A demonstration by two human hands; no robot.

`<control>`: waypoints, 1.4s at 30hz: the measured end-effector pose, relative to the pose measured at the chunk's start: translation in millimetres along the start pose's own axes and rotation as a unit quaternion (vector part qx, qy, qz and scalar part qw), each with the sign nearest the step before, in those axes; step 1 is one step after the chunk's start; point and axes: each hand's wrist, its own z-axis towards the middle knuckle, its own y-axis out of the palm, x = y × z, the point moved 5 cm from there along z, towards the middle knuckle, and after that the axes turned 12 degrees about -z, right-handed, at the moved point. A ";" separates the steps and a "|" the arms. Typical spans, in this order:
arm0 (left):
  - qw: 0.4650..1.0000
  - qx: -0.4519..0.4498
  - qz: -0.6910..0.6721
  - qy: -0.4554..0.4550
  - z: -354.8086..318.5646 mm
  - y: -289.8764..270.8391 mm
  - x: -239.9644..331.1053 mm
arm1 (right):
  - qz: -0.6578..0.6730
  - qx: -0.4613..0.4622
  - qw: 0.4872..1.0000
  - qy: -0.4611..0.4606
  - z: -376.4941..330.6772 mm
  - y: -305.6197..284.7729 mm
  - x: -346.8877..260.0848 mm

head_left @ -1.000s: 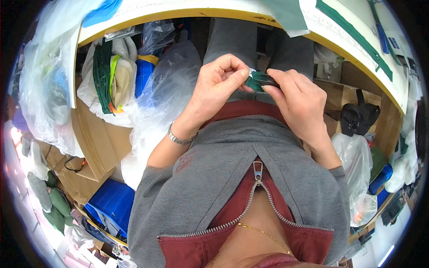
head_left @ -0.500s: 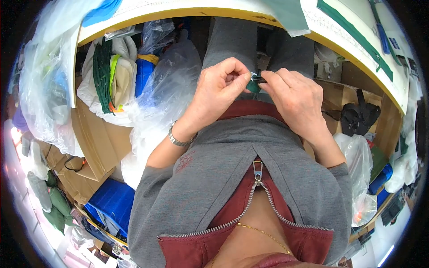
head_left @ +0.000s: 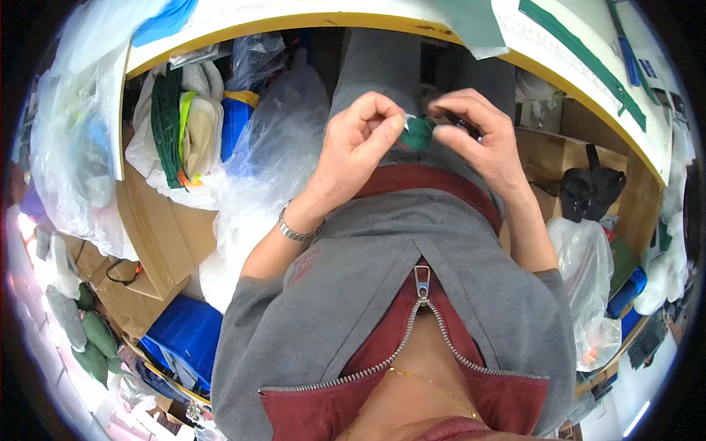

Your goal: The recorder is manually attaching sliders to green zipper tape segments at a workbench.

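Observation:
In front of my waist, my left hand (head_left: 359, 151) pinches a small dark green piece of fabric (head_left: 418, 135) between thumb and forefinger. A bit of white (head_left: 408, 122) shows at its edge by the fingertips. My right hand (head_left: 487, 143) curls round a small dark, slim hand tool (head_left: 462, 123), perhaps thread snips, mostly hidden in the palm. Its thumb and forefinger come near the right end of the fabric; whether they touch it I cannot tell.
A yellow-edged white table (head_left: 294, 20) arches across the far side, with a green strip (head_left: 581, 62) on it. To the left are clear plastic bags (head_left: 276, 121), a cardboard box (head_left: 165, 228) and a blue bin (head_left: 184, 338). At right lies a black bundle (head_left: 592, 187).
My right hand has drawn slightly right, away from my left fingertips, and its fingers have parted around the dark tool. More of the green fabric now shows between the hands.

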 end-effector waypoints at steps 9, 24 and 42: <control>0.946 0.008 0.288 0.146 -0.9 8.8 -1.8 | -0.032 -0.076 0.995 0.047 -11.3 21.4 -3.7; 0.996 -0.049 -0.018 -0.079 4.1 4.0 -7.0 | -0.370 0.002 0.924 -0.095 -15.9 -8.7 -36.8; 0.990 -0.057 0.125 -0.036 -1.0 8.9 -8.0 | -0.358 -0.055 0.920 -0.149 -11.3 11.4 -24.2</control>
